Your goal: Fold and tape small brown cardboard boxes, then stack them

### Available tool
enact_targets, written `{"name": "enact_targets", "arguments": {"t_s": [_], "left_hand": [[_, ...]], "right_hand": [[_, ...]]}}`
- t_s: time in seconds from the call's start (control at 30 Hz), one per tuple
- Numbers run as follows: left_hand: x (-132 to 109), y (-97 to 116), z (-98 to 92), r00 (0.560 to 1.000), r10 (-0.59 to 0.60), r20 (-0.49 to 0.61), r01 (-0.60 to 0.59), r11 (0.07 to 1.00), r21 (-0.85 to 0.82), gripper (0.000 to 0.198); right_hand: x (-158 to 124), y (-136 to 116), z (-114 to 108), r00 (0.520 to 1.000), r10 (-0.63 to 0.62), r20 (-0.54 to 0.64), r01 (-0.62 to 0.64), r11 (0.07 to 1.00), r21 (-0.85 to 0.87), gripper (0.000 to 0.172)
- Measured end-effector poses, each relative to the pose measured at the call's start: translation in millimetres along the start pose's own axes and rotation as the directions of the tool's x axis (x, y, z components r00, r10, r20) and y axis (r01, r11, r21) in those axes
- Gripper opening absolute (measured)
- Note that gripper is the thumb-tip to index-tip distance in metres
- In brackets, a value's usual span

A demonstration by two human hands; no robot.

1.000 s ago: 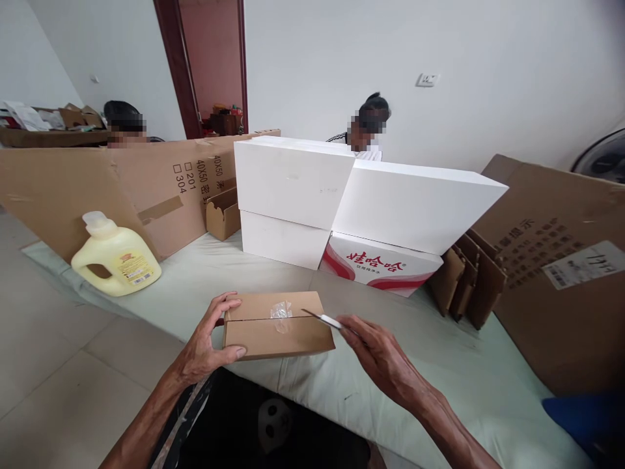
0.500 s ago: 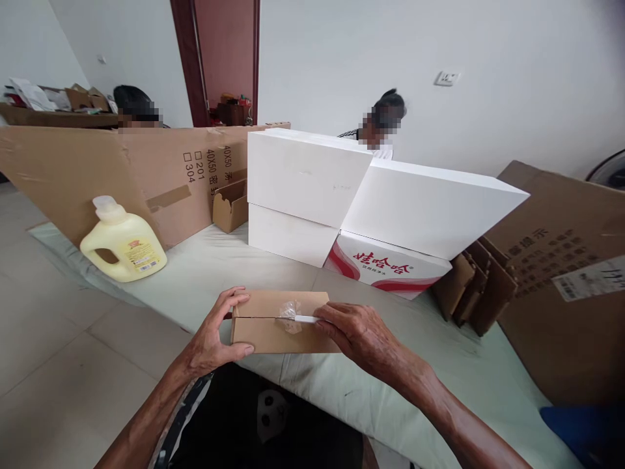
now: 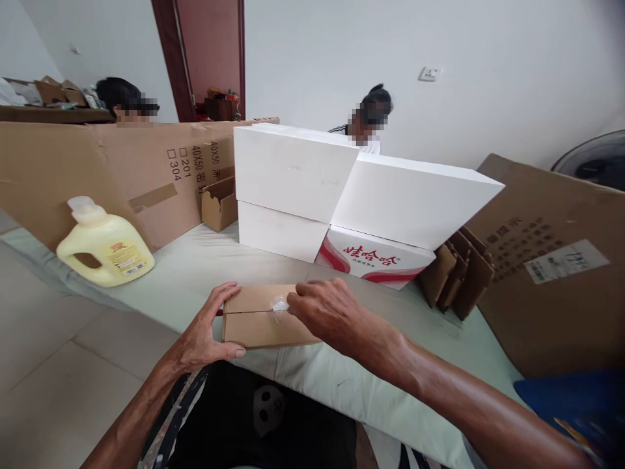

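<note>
A small brown cardboard box (image 3: 258,329) lies on the cloth-covered table in front of me, its flap seam running lengthwise. My left hand (image 3: 208,332) grips its left end, thumb on the near edge and fingers on the far edge. My right hand (image 3: 329,309) is closed over the right part of the box, covering that end. From its fingers pokes the tip of a slim white tool (image 3: 280,305), at the crumpled clear tape (image 3: 278,316) across the seam. The rest of the tool is hidden in the fist.
A yellow detergent bottle (image 3: 107,251) stands at the left before a large carton (image 3: 161,163). White boxes (image 3: 293,172) are stacked beyond my hands, beside a red-and-white carton (image 3: 375,260). Folded cardboard pieces (image 3: 459,273) and another big carton (image 3: 551,293) are at the right. Two people sit behind.
My right hand has moved left and farther over the box, now hiding more of the white tool. My left hand keeps its grip. The whole view has shifted slightly.
</note>
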State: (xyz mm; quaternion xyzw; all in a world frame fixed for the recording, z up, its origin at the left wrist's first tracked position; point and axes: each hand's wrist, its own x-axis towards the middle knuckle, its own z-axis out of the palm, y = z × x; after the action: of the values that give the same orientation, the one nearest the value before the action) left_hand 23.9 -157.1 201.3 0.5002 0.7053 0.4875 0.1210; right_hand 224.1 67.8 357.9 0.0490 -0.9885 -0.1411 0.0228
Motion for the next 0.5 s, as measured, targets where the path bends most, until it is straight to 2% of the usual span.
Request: {"name": "enact_targets", "arguments": {"t_s": [0.13,0.27,0.4,0.5], "left_hand": [[11,0,-6.6,0.999,-0.011,0.051,0.009,0.999,0.046,0.095],[16,-3,-10.0,0.998,-0.044,0.052,0.041,0.997,0.059,0.090],[17,-4,-13.0,0.995,-0.072,0.069,0.066,0.995,0.076,0.087],[17,-3,-14.2,0.995,-0.088,0.052,0.083,0.993,0.085,0.088]], "right_hand": [[31,-11,-37,0.988,-0.076,0.134,0.092,0.989,-0.118,0.028],[58,-10,-45,0.968,-0.122,0.218,0.149,0.982,-0.113,0.022],[50,0,-41,0.987,-0.078,0.138,0.097,0.987,-0.130,0.025],[34,16,-34,0.986,-0.015,0.168,0.035,0.993,-0.115,0.027]]}}
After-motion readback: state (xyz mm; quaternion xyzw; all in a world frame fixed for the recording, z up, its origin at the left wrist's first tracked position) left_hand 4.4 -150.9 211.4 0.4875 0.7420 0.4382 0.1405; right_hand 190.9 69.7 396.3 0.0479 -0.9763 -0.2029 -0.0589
